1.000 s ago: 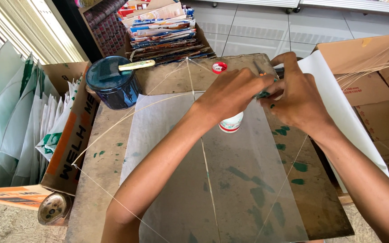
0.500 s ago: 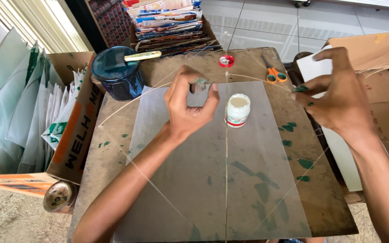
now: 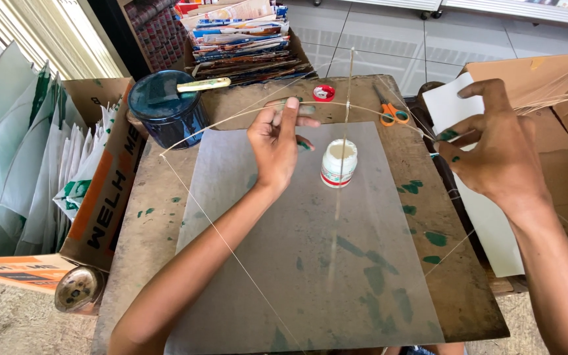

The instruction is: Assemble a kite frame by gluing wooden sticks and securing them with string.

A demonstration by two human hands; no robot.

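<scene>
The bowed stick (image 3: 244, 113), thin and pale, arcs across the far part of the tabletop (image 3: 146, 217), and the left hand (image 3: 277, 141) meets it near the middle of the arc, fingers stretched out flat over it rather than closed round it. A second stick, the spine (image 3: 340, 164), runs toward the person just right of that hand, passing over the glue pot (image 3: 338, 162), which stands open beside the left wrist. The right hand (image 3: 494, 148) hovers well off to the right over the tabletop's edge, fingers loosely curled with green-stained tips, pinching what seems to be the string (image 3: 231, 250) or the stick's end; I cannot tell which. The grey sheet (image 3: 297, 263) lies flat beneath both forearms.

Risks, as I judge them: the bow is under tension and only pressed, so a slip of the left fingers could let it spring away or snap. The spine crosses the open pot, and a nudge could tip glue onto the sheet. The string trailing under the left forearm may snag.

Against the frame half a second back, the left hand, then cupped around something small above the sheet, has opened and moved farther out to the bow; the right hand sits lower and nearer. Scissors (image 3: 392, 113) lie beyond, between the hands.
</scene>
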